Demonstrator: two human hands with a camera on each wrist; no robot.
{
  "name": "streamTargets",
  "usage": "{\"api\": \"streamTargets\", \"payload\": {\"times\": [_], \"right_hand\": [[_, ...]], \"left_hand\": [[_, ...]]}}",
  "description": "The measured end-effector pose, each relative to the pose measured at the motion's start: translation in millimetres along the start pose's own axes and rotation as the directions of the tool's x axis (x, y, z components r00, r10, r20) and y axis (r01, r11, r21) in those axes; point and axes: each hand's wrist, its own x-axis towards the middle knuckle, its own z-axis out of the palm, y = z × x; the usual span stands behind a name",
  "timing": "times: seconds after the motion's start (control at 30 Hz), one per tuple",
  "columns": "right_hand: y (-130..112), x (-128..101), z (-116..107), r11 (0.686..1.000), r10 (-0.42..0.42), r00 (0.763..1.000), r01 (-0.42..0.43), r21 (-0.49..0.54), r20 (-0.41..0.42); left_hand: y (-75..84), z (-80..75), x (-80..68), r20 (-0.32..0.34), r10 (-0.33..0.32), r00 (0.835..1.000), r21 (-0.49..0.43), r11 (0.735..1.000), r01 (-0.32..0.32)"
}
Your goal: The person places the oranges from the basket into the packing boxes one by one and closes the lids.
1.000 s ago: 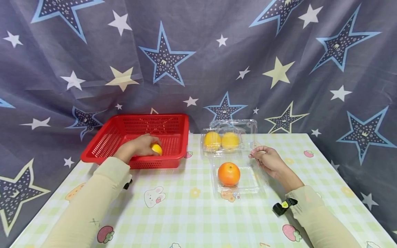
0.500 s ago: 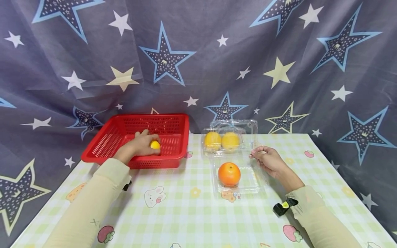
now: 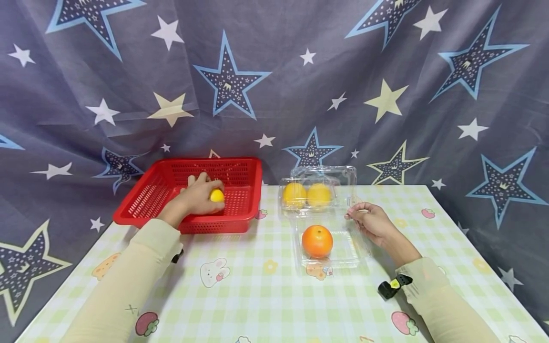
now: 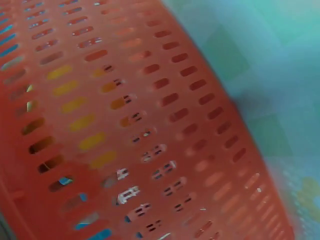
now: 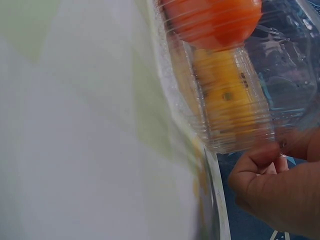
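My left hand (image 3: 198,196) is inside the red perforated basket (image 3: 150,194) and grips a small yellow fruit (image 3: 216,195). The left wrist view shows only the basket's wall (image 4: 125,125) close up. My right hand (image 3: 368,218) pinches the right edge of an open clear plastic clamshell box (image 3: 349,252). An orange (image 3: 317,241) lies in the box's near half. Two yellow fruits (image 3: 306,194) sit in the far half. In the right wrist view the curled fingers (image 5: 260,165) hold the box's rim (image 5: 220,145), with the orange (image 5: 215,20) behind it.
The table (image 3: 266,295) wears a green checked cloth with cartoon prints. A dark star-patterned curtain (image 3: 274,81) hangs behind it. The basket stands at the back left, the clamshell at the back centre.
My left hand has lifted slightly and shifted back inside the basket with the yellow fruit. The right hand and the clamshell have not moved.
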Motion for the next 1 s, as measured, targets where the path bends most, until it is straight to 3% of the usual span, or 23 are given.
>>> {"api": "streamTargets", "payload": {"times": [0.6,1.0], "right_hand": [[-1.0,-1.4,0.8,1.000,0.000,1.000,0.000,-0.004,0.006],[-1.2,-1.3,0.5,1.000,-0.006,1.000,0.006,-0.007,0.009]], "left_hand": [[49.0,-22.1,0.0,-0.050,0.086,0.995,-0.006,0.996,-0.087],[86.2,-35.8,-0.4,-0.097,0.175,0.980,0.043,0.984,-0.171]]}}
